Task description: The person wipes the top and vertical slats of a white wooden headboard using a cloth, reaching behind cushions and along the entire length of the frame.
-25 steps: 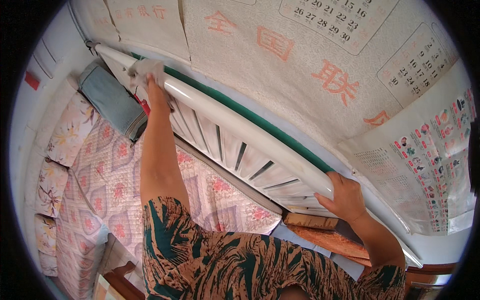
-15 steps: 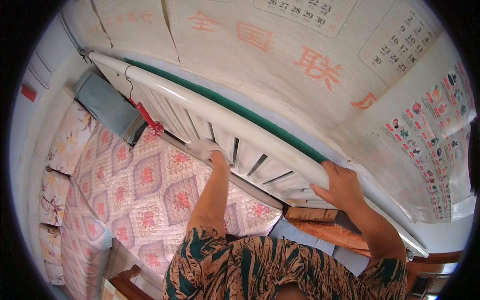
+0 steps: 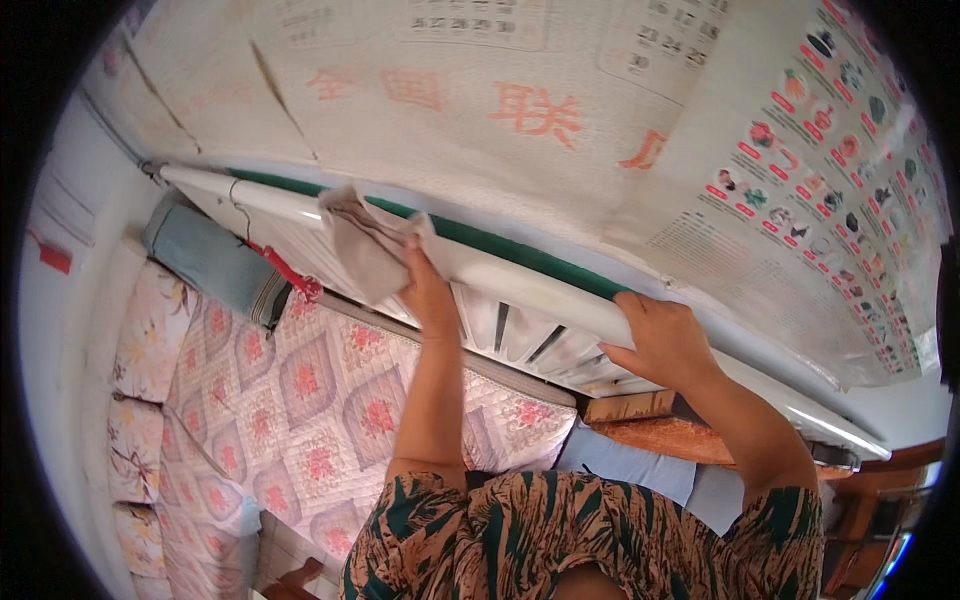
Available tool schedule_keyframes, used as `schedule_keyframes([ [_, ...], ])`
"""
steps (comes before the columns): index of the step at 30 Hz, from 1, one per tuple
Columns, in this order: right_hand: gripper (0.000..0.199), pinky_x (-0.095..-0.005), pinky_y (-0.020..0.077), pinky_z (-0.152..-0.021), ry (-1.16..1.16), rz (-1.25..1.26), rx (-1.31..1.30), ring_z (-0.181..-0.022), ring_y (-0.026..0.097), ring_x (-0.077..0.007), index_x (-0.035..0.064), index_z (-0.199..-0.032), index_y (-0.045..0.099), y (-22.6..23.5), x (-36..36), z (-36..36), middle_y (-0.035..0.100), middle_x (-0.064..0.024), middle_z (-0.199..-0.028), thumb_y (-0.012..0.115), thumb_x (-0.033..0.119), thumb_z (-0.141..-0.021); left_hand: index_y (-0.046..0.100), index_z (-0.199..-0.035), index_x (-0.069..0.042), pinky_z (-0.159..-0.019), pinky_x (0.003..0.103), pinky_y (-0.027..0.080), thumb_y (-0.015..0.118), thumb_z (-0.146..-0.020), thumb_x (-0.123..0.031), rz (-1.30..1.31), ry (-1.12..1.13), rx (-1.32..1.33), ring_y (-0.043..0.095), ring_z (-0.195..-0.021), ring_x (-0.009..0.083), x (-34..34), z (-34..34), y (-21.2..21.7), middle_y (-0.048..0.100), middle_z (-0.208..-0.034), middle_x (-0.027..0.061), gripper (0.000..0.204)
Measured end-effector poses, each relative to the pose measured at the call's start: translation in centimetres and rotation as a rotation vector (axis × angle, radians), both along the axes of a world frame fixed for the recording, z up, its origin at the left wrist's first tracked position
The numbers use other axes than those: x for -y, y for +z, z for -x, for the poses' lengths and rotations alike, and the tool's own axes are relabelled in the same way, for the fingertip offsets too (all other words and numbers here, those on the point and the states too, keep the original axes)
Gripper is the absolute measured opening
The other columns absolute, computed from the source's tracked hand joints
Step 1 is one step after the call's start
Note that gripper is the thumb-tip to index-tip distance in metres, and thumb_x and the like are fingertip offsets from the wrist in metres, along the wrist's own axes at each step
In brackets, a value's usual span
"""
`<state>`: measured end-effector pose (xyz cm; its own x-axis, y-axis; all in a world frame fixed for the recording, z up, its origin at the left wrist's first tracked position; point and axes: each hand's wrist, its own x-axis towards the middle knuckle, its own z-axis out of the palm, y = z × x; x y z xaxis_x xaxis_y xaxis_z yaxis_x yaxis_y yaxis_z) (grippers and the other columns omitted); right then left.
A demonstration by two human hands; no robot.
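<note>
My left hand (image 3: pixel 428 292) grips a greyish-beige cloth (image 3: pixel 365 255), which hangs over the top of a long white rail and down its front. Upright white slats (image 3: pixel 487 322) run beneath the rail, like a radiator's fins, with dark gaps between them. Farther right, my right hand (image 3: pixel 660 338) is closed over the white rail (image 3: pixel 545 300), fingers over its top and thumb on the near side. Part of the slats is hidden behind the cloth and my left forearm.
A red object (image 3: pixel 285 270) hangs by a cord from the rail. Beside it lies a blue-grey bolster (image 3: pixel 205 255) on a quilted pink floral bedspread (image 3: pixel 300 375). Floral cushions (image 3: pixel 155 335) line the left side. Printed paper sheets (image 3: pixel 560 60) cover the wall, above a green strip (image 3: pixel 520 255).
My left hand has brought the cloth up from the lower slats to the top rail. My right hand keeps its hold on the rail, while the whole view has shifted.
</note>
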<state>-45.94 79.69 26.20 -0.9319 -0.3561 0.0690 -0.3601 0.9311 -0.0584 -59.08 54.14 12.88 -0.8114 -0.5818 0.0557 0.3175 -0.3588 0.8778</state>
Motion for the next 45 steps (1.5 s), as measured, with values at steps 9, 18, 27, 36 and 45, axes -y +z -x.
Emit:
schedule_keyframes([
  [9, 0.040, -0.0428, 0.0530, -0.071, -0.028, 0.039, 0.062, -0.079, 0.066, -0.0331, 0.0025, -0.097, 0.055, -0.2, -0.8, 0.0, 0.065, -0.0151, -0.082, 0.071, 0.033, -0.077, 0.051, -0.136, -0.004, -0.116, 0.053, 0.008, 0.052, -0.089, -0.016, 1.149, 0.164, -0.192, 0.009, -0.145, 0.0410, 1.9, -0.4, 3.2, 0.026, -0.154, 0.0197, 0.048],
  [18, 0.042, -0.0437, 0.0529, -0.072, 0.000, 0.092, 0.097, -0.083, 0.067, -0.0323, 0.0025, -0.101, 0.054, -0.1, -1.0, 0.2, 0.065, -0.0142, -0.085, 0.070, 0.033, -0.077, 0.061, -0.120, 0.000, -0.113, 0.054, 0.013, 0.060, -0.086, -0.024, 1.181, -0.011, -0.358, 0.015, -0.142, 0.0437, -10.4, -10.0, 5.1, 0.049, -0.137, 0.0152, 0.041],
  [27, 0.056, -0.0400, 0.0487, -0.081, -0.191, 0.001, -0.094, -0.092, 0.062, -0.0302, 0.0026, -0.110, 0.057, -0.3, -11.3, -9.6, 0.063, -0.0139, -0.101, 0.070, 0.047, -0.078, 0.055, -0.123, 0.003, -0.108, 0.049, 0.021, 0.054, -0.091, -0.047, 1.234, 0.135, -0.432, 0.028, -0.135, 0.0358, -9.0, -8.0, 3.0, 0.058, -0.124, 0.0099, 0.059],
  [36, 0.052, -0.0414, 0.0485, -0.067, -0.279, 0.032, -0.132, -0.071, 0.061, -0.0310, 0.0040, -0.083, 0.055, 0.4, -14.1, -12.0, 0.058, -0.0128, -0.077, 0.072, 0.052, -0.075, 0.058, -0.120, 0.001, -0.107, 0.046, 0.029, 0.040, -0.096, -0.061, 1.101, 0.125, -0.540, 0.039, -0.127, 0.0340, -8.1, -6.5, 2.2, 0.052, -0.124, 0.0181, 0.068],
  [45, 0.048, -0.0400, 0.0484, -0.067, -0.156, 0.025, -0.069, -0.072, 0.061, -0.0317, 0.0032, -0.090, 0.050, 0.2, -15.0, -12.2, 0.057, -0.0139, -0.079, 0.072, 0.044, -0.078, 0.062, -0.117, -0.002, -0.111, 0.050, 0.024, 0.035, -0.101, -0.044, 1.411, 0.227, -0.388, 0.036, -0.131, 0.0401, -8.1, -8.5, 3.3, 0.054, -0.126, 0.0144, 0.053],
])
